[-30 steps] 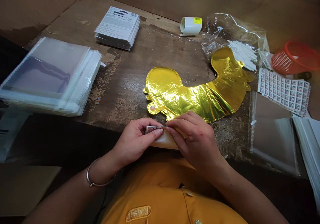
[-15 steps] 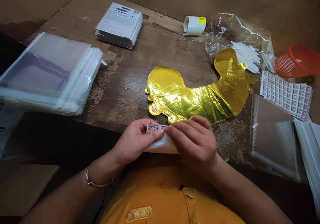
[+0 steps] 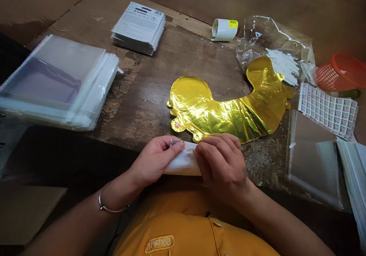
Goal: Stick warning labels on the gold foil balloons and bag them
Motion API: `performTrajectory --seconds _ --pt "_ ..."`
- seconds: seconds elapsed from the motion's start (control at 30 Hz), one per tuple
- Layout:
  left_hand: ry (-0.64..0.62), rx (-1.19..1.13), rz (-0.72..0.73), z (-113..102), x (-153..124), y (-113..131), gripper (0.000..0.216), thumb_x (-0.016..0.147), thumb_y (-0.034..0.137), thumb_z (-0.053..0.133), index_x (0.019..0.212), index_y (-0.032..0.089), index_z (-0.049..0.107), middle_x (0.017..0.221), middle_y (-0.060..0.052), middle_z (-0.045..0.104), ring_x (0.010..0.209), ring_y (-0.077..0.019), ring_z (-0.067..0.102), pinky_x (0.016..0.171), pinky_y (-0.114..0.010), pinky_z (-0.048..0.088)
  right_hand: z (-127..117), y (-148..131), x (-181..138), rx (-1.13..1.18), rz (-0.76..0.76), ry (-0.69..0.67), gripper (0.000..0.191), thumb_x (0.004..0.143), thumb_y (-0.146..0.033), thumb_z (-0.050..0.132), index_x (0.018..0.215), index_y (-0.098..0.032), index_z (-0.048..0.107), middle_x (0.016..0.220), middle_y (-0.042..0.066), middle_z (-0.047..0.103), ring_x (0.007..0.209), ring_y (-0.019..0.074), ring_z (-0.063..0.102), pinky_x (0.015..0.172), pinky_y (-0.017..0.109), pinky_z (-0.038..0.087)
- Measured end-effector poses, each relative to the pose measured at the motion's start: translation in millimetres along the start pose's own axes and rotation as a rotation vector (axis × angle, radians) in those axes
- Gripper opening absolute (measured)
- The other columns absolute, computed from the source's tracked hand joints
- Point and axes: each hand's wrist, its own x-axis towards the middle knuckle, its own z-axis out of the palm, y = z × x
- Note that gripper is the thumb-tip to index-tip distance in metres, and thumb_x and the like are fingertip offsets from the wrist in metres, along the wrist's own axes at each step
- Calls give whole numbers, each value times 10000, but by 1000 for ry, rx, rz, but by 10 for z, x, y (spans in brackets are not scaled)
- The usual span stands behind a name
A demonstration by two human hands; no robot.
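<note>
Between my hands, at the bench's near edge, is a white folded sheet (image 3: 184, 163) with small printed marks at its upper left corner. My left hand (image 3: 156, 160) pinches that corner, the thumb lying over part of the print. The curled fingers of my right hand (image 3: 224, 158) close on the sheet's right end; that thumb is mostly hidden. A faint, thin shape shows on the sheet by my right fingertips, too small to name. Just beyond my hands a flat, uninflated gold foil balloon (image 3: 228, 115) lies curved on the bench.
Clear plastic sleeves (image 3: 57, 73) are stacked at left, packaged cards (image 3: 140, 25) behind. A white roll (image 3: 224, 29), a clear bag (image 3: 254, 36) of white sticks (image 3: 283, 65), a red basket (image 3: 328, 73), sticker sheets (image 3: 327, 109) and another sleeve (image 3: 313, 156) sit rightward.
My left thumb has shifted up over the printed marks. My right fingers have curled and drawn slightly back, showing more of the white sheet. The balloon stays in place.
</note>
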Motion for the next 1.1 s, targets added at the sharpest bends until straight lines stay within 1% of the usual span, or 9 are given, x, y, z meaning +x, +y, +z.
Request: performTrajectory --seconds 0.1,0.23,0.3,0.33,0.43,0.57,0.7,0.87,1.1 --pt "56 207 91 -39 -20 32 277 865 411 591 800 154 672 692 3 650 616 -112 557 577 -212 434 -146 15 96 162 190 102 115 833 -102 591 866 -207 559 856 43 620 833 177 578 774 350 454" --pt "91 829 644 -185 23 88 171 896 267 563 908 183 712 998 -66 720 949 -193 646 864 -310 482 -137 287 283 286 544 234 36 836 -221 622 804 -208 614 831 36 627 805 182 592 746 352 470" --pt "70 1092 855 -269 99 97 148 891 233 567 913 192 707 1180 -89 682 1130 -241 602 1014 -405 416 -3 428 361 357 640 176 81 820 -260 628 771 -195 636 801 34 641 767 181 595 722 353 470" --pt "50 1190 900 -304 143 97 143 895 227 562 908 195 702 1243 -91 655 1194 -257 571 1069 -454 364 81 474 388 375 650 136 93 812 -264 626 760 -189 643 795 36 646 764 182 595 722 355 468" --pt "-32 1336 900 -364 254 83 162 919 209 519 898 186 679 1271 -91 644 1242 -264 550 1135 -541 249 318 509 430 306 614 90 100 795 -256 620 727 -187 646 788 38 640 802 192 581 759 367 446" --pt "-73 1308 870 -365 295 59 173 923 191 498 886 171 666 1207 -103 680 1212 -255 580 1148 -556 223 489 453 438 240 610 85 131 803 -266 607 694 -195 627 753 33 605 789 196 545 732 358 426" --pt "-69 1276 859 -363 283 41 168 922 183 497 888 177 662 1216 -103 675 1218 -243 576 1165 -545 191 534 449 451 200 564 56 160 812 -251 597 662 -196 592 733 33 591 768 190 525 714 347 418" --pt "-65 1326 877 -378 286 24 183 945 205 477 890 170 648 1214 -99 678 1222 -226 574 1176 -523 173 532 452 470 210 592 47 145 811 -250 598 676 -196 598 725 29 588 759 186 527 684 331 419" --pt "-66 1303 860 -374 286 29 196 940 199 468 889 174 656 1218 -102 675 1234 -230 563 1173 -527 174 573 415 467 141 542 21 145 809 -248 613 671 -204 609 734 34 612 790 199 539 744 361 424"
